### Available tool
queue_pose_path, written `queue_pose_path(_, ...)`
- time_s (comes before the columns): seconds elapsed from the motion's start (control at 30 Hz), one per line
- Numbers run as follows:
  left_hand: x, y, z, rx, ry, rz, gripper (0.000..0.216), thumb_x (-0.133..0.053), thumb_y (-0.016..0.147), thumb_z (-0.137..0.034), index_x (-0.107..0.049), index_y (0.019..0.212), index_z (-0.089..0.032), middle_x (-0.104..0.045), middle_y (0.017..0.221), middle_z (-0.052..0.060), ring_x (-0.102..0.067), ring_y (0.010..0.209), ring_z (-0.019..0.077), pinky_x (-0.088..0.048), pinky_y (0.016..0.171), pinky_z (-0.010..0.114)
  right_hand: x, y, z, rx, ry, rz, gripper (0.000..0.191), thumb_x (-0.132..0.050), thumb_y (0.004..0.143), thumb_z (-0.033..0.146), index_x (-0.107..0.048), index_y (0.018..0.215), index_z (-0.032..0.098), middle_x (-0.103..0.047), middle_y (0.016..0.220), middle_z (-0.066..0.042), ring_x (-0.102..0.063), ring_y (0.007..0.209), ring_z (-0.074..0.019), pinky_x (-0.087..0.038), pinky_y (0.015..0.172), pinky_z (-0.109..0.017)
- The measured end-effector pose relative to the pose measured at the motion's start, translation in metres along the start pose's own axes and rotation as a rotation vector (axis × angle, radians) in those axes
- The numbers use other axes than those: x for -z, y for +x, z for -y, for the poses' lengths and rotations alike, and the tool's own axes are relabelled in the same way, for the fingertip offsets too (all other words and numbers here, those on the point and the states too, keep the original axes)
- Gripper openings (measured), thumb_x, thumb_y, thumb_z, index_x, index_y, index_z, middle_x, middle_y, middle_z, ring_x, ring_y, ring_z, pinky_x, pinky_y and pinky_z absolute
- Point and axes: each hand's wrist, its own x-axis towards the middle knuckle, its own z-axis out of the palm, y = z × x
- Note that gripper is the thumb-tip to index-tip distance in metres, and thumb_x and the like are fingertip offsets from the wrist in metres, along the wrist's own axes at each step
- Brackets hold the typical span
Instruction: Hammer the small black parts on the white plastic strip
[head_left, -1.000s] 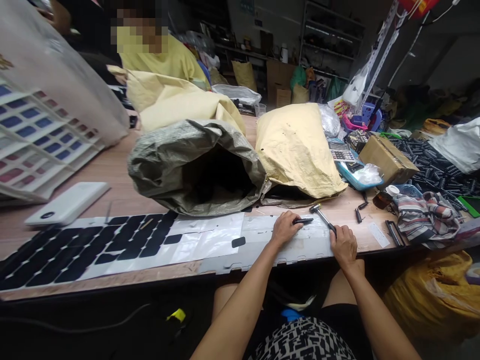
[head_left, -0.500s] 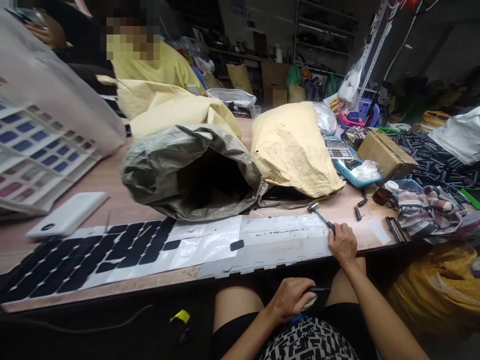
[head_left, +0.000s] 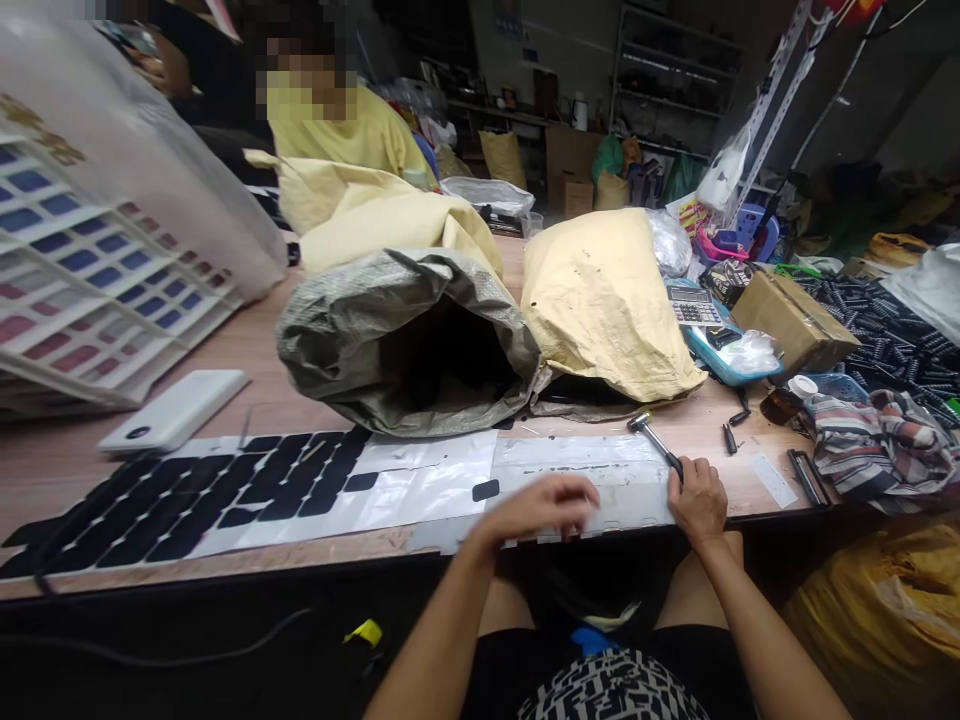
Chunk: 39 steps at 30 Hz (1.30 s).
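My right hand rests at the table's front edge, closed round the black handle of a small hammer whose metal head lies on the table. My left hand hovers, blurred by motion, over the white sheet near the front edge; its fingers look loosely spread and nothing shows in them. A small black piece lies on the sheet to its left. Rows of black pieces cover the sheet's left part.
An open grey-green sack and a yellow sack lie behind the sheet. A white power bank and a colour swatch board sit left. A calculator, cardboard box and striped cloth crowd the right. A person in yellow sits opposite.
My left hand took a thin black piece off the sheet down to my lap and has now come back up over the sheet without it. My right hand stayed on the hammer.
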Motion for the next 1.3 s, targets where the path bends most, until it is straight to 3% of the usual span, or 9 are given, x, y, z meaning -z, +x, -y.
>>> queue_pose_path(0.07,0.057,0.009,-0.006,-0.088,-0.008,-0.573,0.03,-0.063,0.082,-0.044,-0.068,0.091,-0.016,-0.069,0.077,0.005,-0.062,0.066,0.0155,-0.052,0.064,0.027,-0.001,0.0,0.0,-0.002,0.005,0.001,0.024,-0.048,0.094,0.031,-0.064,0.106,0.018,-0.058,0.091,-0.007,-0.046,0.083,-0.0205,-0.032,0.071,-0.031)
queue_pose_path(0.13,0.108,0.025,0.001,0.037,0.09,-1.149,0.024,-0.06,0.08,-0.036,-0.069,0.089,-0.015,-0.07,0.08,0.007,-0.065,0.074,0.0192,-0.053,0.069,0.03,-0.002,0.0,-0.001,-0.005,0.008,0.002,0.023,-0.049,0.094,0.031,-0.064,0.106,0.018,-0.057,0.091,-0.007,-0.046,0.083,-0.0204,-0.032,0.072,-0.031)
queue_pose_path(0.23,0.157,0.049,0.021,0.34,0.291,-1.406,0.022,-0.063,0.076,-0.029,-0.072,0.088,-0.014,-0.073,0.088,0.014,-0.069,0.09,0.029,-0.053,0.079,0.037,-0.003,-0.001,0.0,-0.009,0.018,0.013,0.023,-0.05,0.093,0.031,-0.063,0.106,0.018,-0.057,0.091,-0.007,-0.046,0.083,-0.0206,-0.033,0.072,-0.031)
queue_pose_path(0.4,0.173,0.07,0.043,0.513,0.391,-1.318,0.03,-0.07,0.068,-0.032,-0.073,0.094,-0.016,-0.072,0.098,0.022,-0.067,0.101,0.0406,-0.052,0.08,0.049,-0.001,0.0,0.0,-0.006,0.044,0.024,0.024,-0.049,0.093,0.03,-0.063,0.109,0.018,-0.057,0.091,-0.006,-0.045,0.083,-0.0198,-0.033,0.073,-0.031)
queue_pose_path(0.57,0.168,0.067,0.039,0.518,0.386,-1.353,0.031,-0.067,0.074,-0.03,-0.067,0.101,-0.016,-0.07,0.102,0.023,-0.065,0.105,0.0399,-0.05,0.085,0.05,0.0,0.0,0.001,-0.011,0.048,0.025,0.024,-0.05,0.092,0.03,-0.063,0.109,0.018,-0.056,0.091,-0.006,-0.045,0.083,-0.0199,-0.033,0.073,-0.031)
queue_pose_path(0.73,0.112,0.049,0.028,0.109,0.414,-1.589,0.032,-0.055,0.089,-0.034,-0.053,0.116,-0.019,-0.067,0.103,0.011,-0.064,0.099,0.0271,-0.049,0.088,0.039,-0.001,0.0,0.001,-0.016,0.045,0.038,0.024,-0.05,0.093,0.031,-0.063,0.109,0.019,-0.057,0.092,-0.006,-0.046,0.085,-0.0203,-0.033,0.075,-0.03)
queue_pose_path(0.83,0.054,0.053,0.027,-0.16,0.397,-1.321,0.026,-0.055,0.09,-0.034,-0.054,0.113,-0.022,-0.065,0.105,0.006,-0.063,0.095,0.0216,-0.05,0.084,0.034,-0.001,0.0,0.001,-0.017,0.045,0.045,0.024,-0.049,0.093,0.031,-0.063,0.109,0.018,-0.057,0.092,-0.006,-0.045,0.085,-0.0203,-0.032,0.075,-0.03)
queue_pose_path(1.0,-0.006,0.086,0.035,-0.147,0.565,-0.757,0.012,-0.058,0.089,-0.026,-0.065,0.098,-0.023,-0.066,0.099,0.004,-0.055,0.1,0.023,-0.044,0.091,0.037,-0.001,0.0,0.001,-0.029,0.053,0.059,0.025,-0.047,0.094,0.031,-0.064,0.108,0.019,-0.055,0.092,-0.007,-0.044,0.085,-0.0206,-0.032,0.074,-0.03)
queue_pose_path(1.3,-0.007,0.1,0.048,-0.079,0.689,-0.709,0.017,-0.068,0.083,-0.026,-0.069,0.1,-0.023,-0.064,0.101,0.003,-0.051,0.101,0.0237,-0.039,0.093,0.037,-0.001,0.001,-0.003,-0.021,0.091,0.091,0.027,-0.047,0.095,0.031,-0.063,0.113,0.018,-0.057,0.094,-0.008,-0.046,0.086,-0.0206,-0.035,0.074,-0.031)
